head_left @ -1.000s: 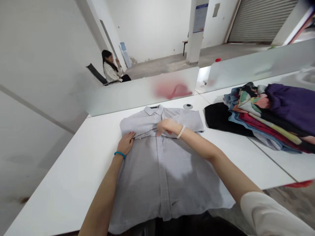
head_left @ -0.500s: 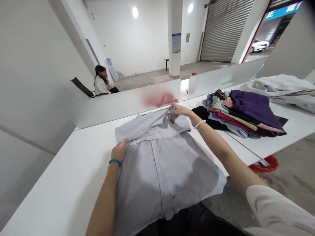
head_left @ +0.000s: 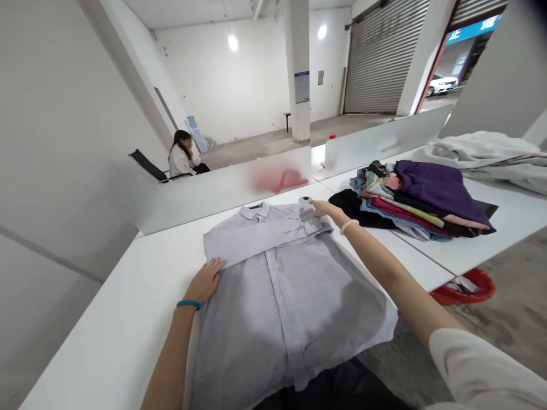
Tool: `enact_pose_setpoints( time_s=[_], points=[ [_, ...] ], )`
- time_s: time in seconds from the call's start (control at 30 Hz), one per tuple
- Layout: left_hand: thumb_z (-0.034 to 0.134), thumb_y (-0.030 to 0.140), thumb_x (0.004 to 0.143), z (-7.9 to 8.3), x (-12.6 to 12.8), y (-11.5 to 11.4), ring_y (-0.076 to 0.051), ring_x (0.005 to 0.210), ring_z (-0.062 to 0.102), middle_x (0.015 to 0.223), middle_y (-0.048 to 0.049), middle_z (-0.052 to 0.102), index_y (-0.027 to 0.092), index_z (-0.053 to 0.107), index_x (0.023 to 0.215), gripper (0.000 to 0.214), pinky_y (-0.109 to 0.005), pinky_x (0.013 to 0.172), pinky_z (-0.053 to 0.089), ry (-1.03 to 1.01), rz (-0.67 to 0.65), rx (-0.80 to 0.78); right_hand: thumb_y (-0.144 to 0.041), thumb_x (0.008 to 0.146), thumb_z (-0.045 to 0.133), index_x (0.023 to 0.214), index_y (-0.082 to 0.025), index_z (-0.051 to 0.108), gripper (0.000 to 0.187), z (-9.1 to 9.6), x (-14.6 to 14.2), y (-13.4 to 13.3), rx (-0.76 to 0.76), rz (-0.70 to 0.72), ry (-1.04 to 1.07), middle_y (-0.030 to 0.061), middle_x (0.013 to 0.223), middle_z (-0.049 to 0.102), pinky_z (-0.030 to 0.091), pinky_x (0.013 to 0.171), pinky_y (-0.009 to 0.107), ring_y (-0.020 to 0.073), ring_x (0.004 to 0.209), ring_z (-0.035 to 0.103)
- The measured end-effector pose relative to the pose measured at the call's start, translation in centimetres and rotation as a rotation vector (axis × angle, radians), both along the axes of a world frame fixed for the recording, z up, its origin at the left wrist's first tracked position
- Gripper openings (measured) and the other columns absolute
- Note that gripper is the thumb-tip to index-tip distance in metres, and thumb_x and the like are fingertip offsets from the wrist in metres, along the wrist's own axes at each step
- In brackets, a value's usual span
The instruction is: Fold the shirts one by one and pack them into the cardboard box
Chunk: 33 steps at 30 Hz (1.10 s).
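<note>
A light grey button-up shirt (head_left: 243, 307) lies front side up on the white table, collar at the far end and hem toward me. One sleeve (head_left: 252, 242) is laid across the chest from left to right. My right hand (head_left: 323, 209) pinches the cuff end of that sleeve near the shirt's right shoulder, with the cuff opening showing. On the left edge of the shirt, by the sleeve's fold, my left hand (head_left: 208, 278) rests with its fingers laid flat on the fabric.
Right of the shirt sits a pile of folded clothes (head_left: 427, 199), purple on top, beside a black garment (head_left: 356, 208). White cloth (head_left: 491, 151) lies farther right. Frosted panels (head_left: 226, 191) edge the table's far side. A red basket (head_left: 481, 293) stands below. Beyond, a person (head_left: 183, 156) sits.
The sleeve now lies flatter across the chest, and the collar is uncovered. My right hand has moved slightly right and down with the cuff. My left hand has flattened and shifted lower.
</note>
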<state>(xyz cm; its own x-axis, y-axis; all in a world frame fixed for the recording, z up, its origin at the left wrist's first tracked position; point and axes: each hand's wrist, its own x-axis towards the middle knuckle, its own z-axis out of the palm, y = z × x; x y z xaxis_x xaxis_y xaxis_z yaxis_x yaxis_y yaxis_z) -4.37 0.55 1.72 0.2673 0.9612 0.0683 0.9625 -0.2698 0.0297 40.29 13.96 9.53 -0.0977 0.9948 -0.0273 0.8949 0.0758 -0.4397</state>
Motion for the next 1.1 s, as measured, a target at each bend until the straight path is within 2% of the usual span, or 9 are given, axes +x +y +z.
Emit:
enact_pose_setpoints(
  time_s=[0.07,0.17,0.33,0.4,0.5,0.63,0.8,0.93,1.1],
  points=[
    [0.029,0.019,0.087,1.4,1.2,0.4,-0.024,0.13,0.042,0.136,-0.0076,0.051,0.015,0.055,0.127,0.047,-0.045,0.11,0.029,0.046,0.031,0.007,-0.011,0.087,0.048,0.132,-0.007,0.045,0.045,-0.5,-1.3,-0.9,0.132,-0.018,-0.075,0.0265,0.121,0.053,0.036,0.096,0.051,0.0327,0.113,0.052],
    [0.024,0.022,0.09,2.9,5.0,2.4,-0.023,0.132,0.039,0.138,-0.0089,0.049,0.013,0.053,0.129,0.049,-0.044,0.114,0.02,0.041,0.045,0.054,-0.023,0.095,0.036,0.135,-0.013,0.043,0.042,-2.3,-5.0,-2.5,0.266,0.089,-0.142,0.0219,0.133,0.047,0.024,0.105,0.052,0.0307,0.127,0.041],
    [0.02,0.039,0.095,1.3,11.4,6.8,-0.022,0.14,0.023,0.15,-0.0057,0.031,0.018,0.033,0.143,0.055,-0.047,0.115,0.014,0.006,0.075,0.044,-0.046,0.097,0.029,0.142,-0.018,0.036,0.054,-7.7,-8.5,-3.5,0.387,0.312,-0.31,0.0141,0.148,0.032,0.012,0.109,0.058,0.0317,0.139,0.021],
    [0.024,0.043,0.094,0.1,11.3,7.0,-0.028,0.139,0.025,0.15,-0.009,0.03,0.017,0.033,0.143,0.057,-0.053,0.111,0.02,0.011,0.152,0.017,-0.049,0.097,0.024,0.144,-0.016,0.034,0.058,-9.4,-7.6,-2.9,0.385,0.323,-0.351,0.015,0.149,0.03,0.013,0.108,0.061,0.0343,0.139,0.02],
    [0.03,0.039,0.092,-1.0,8.3,5.8,-0.03,0.137,0.028,0.148,-0.0113,0.034,0.018,0.043,0.138,0.052,-0.053,0.108,0.024,0.029,0.268,0.007,-0.049,0.097,0.021,0.144,-0.016,0.034,0.059,-10.6,-5.3,-1.6,0.341,0.336,-0.344,0.0138,0.149,0.032,0.017,0.108,0.06,0.0316,0.138,0.025],
    [0.034,0.039,0.091,-1.6,4.4,4.2,-0.033,0.136,0.029,0.148,-0.0164,0.033,0.011,0.039,0.14,0.057,-0.053,0.109,0.023,0.039,0.414,0.055,-0.047,0.096,0.026,0.142,-0.013,0.036,0.058,-10.8,-4.2,-1.0,0.338,0.351,-0.333,0.0156,0.149,0.031,0.019,0.107,0.059,0.0316,0.138,0.025],
    [0.033,0.039,0.09,-1.5,4.1,4.4,-0.033,0.134,0.034,0.145,-0.017,0.038,0.009,0.042,0.137,0.057,-0.051,0.107,0.029,0.014,0.445,0.109,-0.041,0.097,0.03,0.14,-0.016,0.039,0.051,-10.2,-5.1,-2.0,0.324,0.345,-0.298,0.0157,0.148,0.033,0.016,0.109,0.055,0.0289,0.138,0.025],
    [0.029,0.024,0.089,-0.6,5.5,3.1,-0.027,0.126,0.044,0.134,-0.0168,0.052,0.007,0.056,0.122,0.046,-0.044,0.106,0.032,-0.017,0.322,0.158,-0.043,0.097,0.032,0.134,-0.023,0.046,0.044,-8.4,-5.0,-1.6,0.262,0.289,-0.254,0.0121,0.142,0.042,0.024,0.107,0.047,0.0243,0.13,0.037],
    [0.035,0.022,0.087,-0.8,6.9,-1.6,-0.017,0.104,0.058,0.108,-0.0045,0.067,0.02,0.065,0.102,0.034,-0.029,0.097,0.042,-0.055,0.083,0.125,-0.041,0.093,0.042,0.125,-0.006,0.051,0.049,-5.7,-2.7,-0.3,0.155,0.002,-0.213,0.0265,0.125,0.051,0.035,0.096,0.049,0.0355,0.12,0.046]
  ],
)
